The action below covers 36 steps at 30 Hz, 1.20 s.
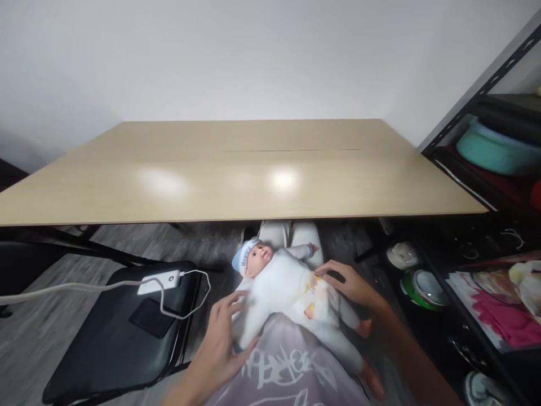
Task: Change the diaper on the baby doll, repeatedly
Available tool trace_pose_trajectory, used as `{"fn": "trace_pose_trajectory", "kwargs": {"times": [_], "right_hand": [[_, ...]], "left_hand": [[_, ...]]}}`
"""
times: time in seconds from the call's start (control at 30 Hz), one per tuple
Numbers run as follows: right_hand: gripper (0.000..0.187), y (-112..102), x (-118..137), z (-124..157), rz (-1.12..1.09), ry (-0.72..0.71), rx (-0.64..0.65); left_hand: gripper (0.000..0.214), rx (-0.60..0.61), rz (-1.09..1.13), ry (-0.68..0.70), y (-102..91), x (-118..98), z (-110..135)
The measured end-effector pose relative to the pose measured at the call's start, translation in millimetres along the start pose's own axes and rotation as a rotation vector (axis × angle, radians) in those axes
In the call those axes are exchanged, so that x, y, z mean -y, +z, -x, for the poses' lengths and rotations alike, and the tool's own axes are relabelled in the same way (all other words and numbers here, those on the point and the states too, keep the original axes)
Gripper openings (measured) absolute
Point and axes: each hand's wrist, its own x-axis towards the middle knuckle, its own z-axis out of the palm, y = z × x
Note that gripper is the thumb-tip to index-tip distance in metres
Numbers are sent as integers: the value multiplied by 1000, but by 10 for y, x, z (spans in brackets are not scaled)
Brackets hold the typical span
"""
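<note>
A baby doll [276, 282] in a white suit lies on its back across my lap, its head to the left in a light blue knitted-looking cap [245, 254] with lettering. Around its hips is a white diaper [315, 301] with yellow-orange prints. My left hand [224, 332] is open beside the doll's near arm, fingers curved and thumb spread apart. At the diaper's far upper edge rests my right hand [349, 282], its fingers loosely bent and apart, with the fingertips touching the doll's side. Neither hand grips anything that I can see.
A wooden table [211, 192] stands just in front of my knees. To the left, a black chair [114, 338] holds a white power bank [159, 282] with cables and a dark phone [151, 317]. Shelving on the right holds a teal basin [499, 148] and pink cloth [502, 318].
</note>
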Motion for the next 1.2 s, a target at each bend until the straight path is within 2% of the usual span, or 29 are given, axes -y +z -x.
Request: {"fn": "trace_pose_trajectory", "kwargs": {"times": [0.07, 0.13, 0.23, 0.3, 0.37, 0.43, 0.53, 0.6, 0.67, 0.77, 0.83, 0.9, 0.97, 1.03, 1.1, 1.17, 1.2], "right_hand": [[34, 50, -4, 12, -50, 42, 21], [32, 112, -32, -17, -61, 65, -15], [31, 170, -111, -51, -64, 71, -56], [31, 190, -202, -58, -50, 61, -94], [31, 205, -333, -83, -23, 50, -155], [32, 212, -477, -155, 12, 63, -243], [36, 186, -569, -333, 86, 96, -376], [35, 154, -457, -437, 114, 54, -406], [33, 131, -214, -481, 98, -65, -318], [33, 140, 215, -424, 76, -274, 13], [31, 152, 409, -327, 108, -337, 156], [26, 121, 483, -193, 158, -322, 178], [27, 20, 465, -20, 183, -244, 167], [33, -134, 397, 178, 146, -96, 173], [43, -286, 300, 369, 72, 88, 190], [52, -377, 177, 517, 16, 248, 202], [53, -388, 110, 571, 3, 302, 205]], "left_hand": [[38, 143, 124, 110, -29, -224, -397], [33, 261, 203, 248, 64, -443, -869], [37, 388, 155, 409, 413, -619, -1452], [38, 455, 72, 510, 667, -613, -1641], [39, 468, 48, 549, 837, -545, -1676], [37, 439, 96, 530, 895, -464, -1625], [28, 406, 226, 475, 832, -396, -1527], [22, 401, 305, 432, 740, -407, -1487], [17, 404, 353, 381, 630, -447, -1456], [17, 451, 421, 333, 445, -506, -1370], [16, 527, 478, 349, 329, -512, -1280], [16, 598, 517, 383, 244, -498, -1203], [17, 619, 518, 411, 219, -503, -1201], [21, 583, 458, 413, 292, -582, -1323], [35, 591, 305, 432, 505, -769, -1576], [65, 734, 74, 495, 863, -1046, -1905], [69, 827, -42, 499, 1080, -1197, -2070]]}}
